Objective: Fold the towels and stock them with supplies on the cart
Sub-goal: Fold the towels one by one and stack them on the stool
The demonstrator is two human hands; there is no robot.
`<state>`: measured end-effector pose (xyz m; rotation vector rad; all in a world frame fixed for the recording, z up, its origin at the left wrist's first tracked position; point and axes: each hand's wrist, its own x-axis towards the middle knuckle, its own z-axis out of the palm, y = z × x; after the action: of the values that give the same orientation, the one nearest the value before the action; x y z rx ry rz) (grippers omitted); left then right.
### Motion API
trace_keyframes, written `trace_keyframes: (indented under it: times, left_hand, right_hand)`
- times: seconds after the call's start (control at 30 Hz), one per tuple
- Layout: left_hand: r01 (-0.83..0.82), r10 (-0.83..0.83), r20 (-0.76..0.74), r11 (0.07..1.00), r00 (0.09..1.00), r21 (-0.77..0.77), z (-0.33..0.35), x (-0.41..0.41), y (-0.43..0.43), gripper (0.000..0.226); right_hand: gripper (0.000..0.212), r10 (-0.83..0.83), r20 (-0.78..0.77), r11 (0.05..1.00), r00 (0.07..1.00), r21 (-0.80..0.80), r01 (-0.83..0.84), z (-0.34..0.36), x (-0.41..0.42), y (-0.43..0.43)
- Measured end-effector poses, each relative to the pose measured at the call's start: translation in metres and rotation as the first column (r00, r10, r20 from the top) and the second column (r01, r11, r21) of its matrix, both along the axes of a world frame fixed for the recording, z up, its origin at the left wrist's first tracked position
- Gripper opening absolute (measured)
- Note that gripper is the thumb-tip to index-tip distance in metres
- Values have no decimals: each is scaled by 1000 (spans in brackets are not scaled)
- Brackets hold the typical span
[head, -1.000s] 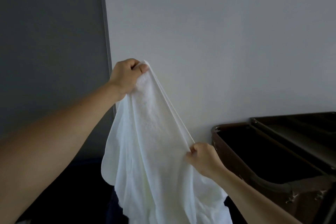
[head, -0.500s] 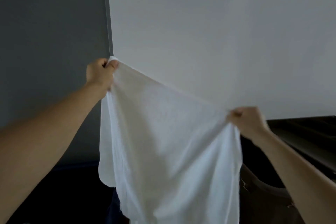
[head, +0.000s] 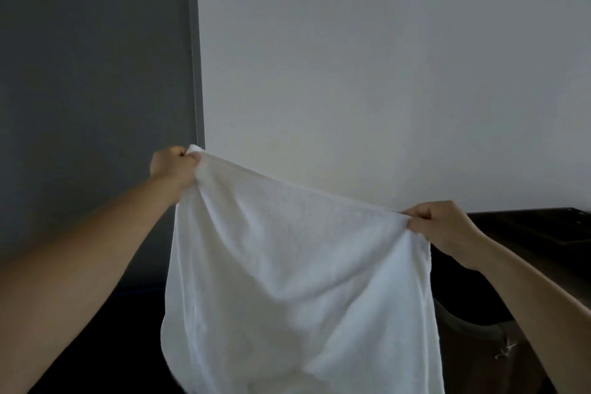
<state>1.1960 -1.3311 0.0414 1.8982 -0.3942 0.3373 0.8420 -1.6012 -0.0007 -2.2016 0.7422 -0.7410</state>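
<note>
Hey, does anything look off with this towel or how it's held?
Only slightly askew: the left hand holds its corner of the white towel higher than the right hand, so the top edge slants. No stain or tear shows.

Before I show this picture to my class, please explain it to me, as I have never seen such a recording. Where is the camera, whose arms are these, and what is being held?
There is no machine here. A person works with bare hands, and the only camera sits on that person's head, looking forward and down, so both arms reach in from the bottom corners. The left hand grips one upper corner of a white towel. The right hand pinches the top edge near its other end, lower down. The edge is stretched between them and the cloth hangs below. Behind is a pale wall with a dark grey panel to its left. At the right stands a dark cart, too dim to show what lies on it.
</note>
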Motion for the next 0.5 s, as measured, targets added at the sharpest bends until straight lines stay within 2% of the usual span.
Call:
trace_keyframes:
  times: [0.07, 0.1, 0.2, 0.3, 0.37, 0.43, 0.5]
  left_hand:
    - [60, -77, 87, 981, 993, 186, -7, -25, -10, 21]
    - [128, -163, 127, 960, 978, 248, -11, -39, -19, 20]
    - [389, -435, 148, 884, 888, 259, -24, -91, -40, 39]
    - [592, -668, 174, 730, 724, 341, -37, -126, -45, 48]
    - [659, -754, 119, 629, 646, 412, -44, -140, -45, 46]
    - [675, -778, 46, 571, 626, 468, -48, -149, -45, 42]
    - [747, -809, -75, 498, 583, 440, -53, -152, -42, 35]
  right_hand:
    - [41, 89, 95, 994, 991, 62, -95, 4, 8, 14]
    - [39, 144, 93, 987, 985, 55, -149, 7, 15, 24]
    - [27, 281, -89, 955, 956, -72, -288, 11, 39, 55]
    - [21, 331, -218, 914, 918, -169, -370, 13, 53, 79]
    - [21, 309, -221, 898, 925, -252, -360, 13, 61, 91]
    - [25, 301, -196, 886, 933, -305, -350, 11, 66, 99]
    - [27, 292, -178, 886, 940, -319, -336, 7, 68, 103]
